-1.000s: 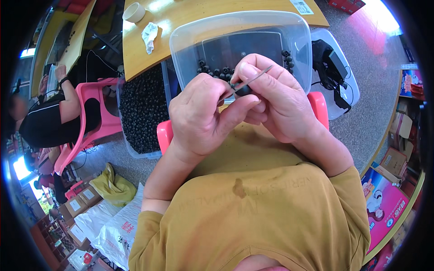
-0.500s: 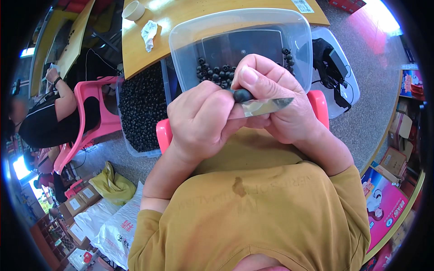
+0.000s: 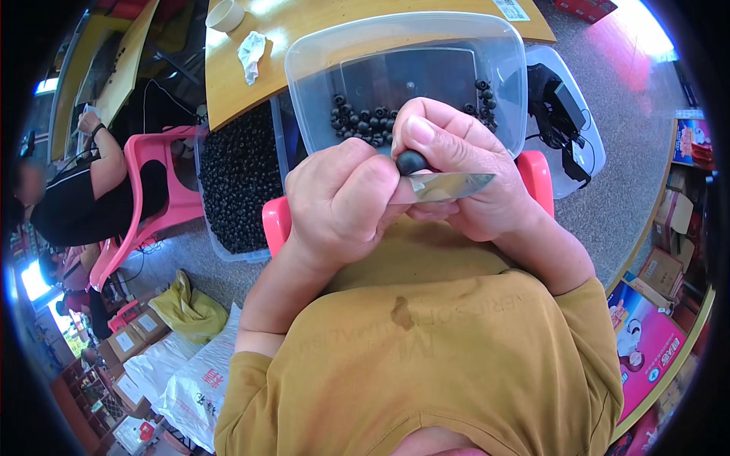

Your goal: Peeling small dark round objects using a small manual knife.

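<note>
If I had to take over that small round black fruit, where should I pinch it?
Pinch the small round black fruit across its upper curve, coming from above. Its underside sits against the flat steel knife blade, and the right hand thumb and left hand cover its sides.

Right edge: colourful printed cartons [image 3: 646,342] and brown boxes [image 3: 665,266].
Lower left: small labelled boxes [image 3: 125,334], white printed sacks [image 3: 194,380].
Tabletop: white label [image 3: 511,9].

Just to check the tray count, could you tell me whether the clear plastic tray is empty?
No, the clear plastic tray holds a scatter of small black round fruits.
</note>
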